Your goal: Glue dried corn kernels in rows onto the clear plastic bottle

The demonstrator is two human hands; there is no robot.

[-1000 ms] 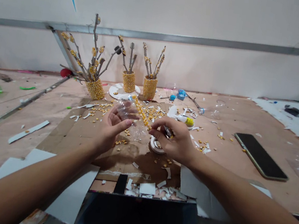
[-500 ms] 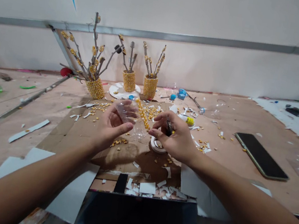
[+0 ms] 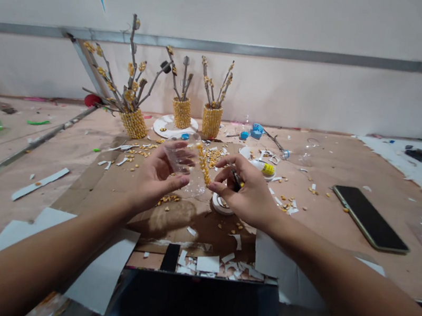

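Three corn-covered pots [image 3: 211, 122] standing at back of surface [image 3: 329, 169] in head view. Left hand [image 3: 158, 173] curling fingers around clear plastic container [image 3: 179, 157] above cardboard [image 3: 100, 172]; kernel row [image 3: 204, 166] running down container's right side. Right hand [image 3: 249, 191] holding thumb and forefinger close at row's lower end; whether pinching kernel, cannot tell. Dark object [image 3: 237, 180] showing among its fingers.

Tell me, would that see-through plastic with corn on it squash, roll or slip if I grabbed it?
The clear plastic piece is probably light and bendy, since its wall looks thin. Its curved side might roll if pushed. The corn row could be less slippery, because its kernels look bumpy.
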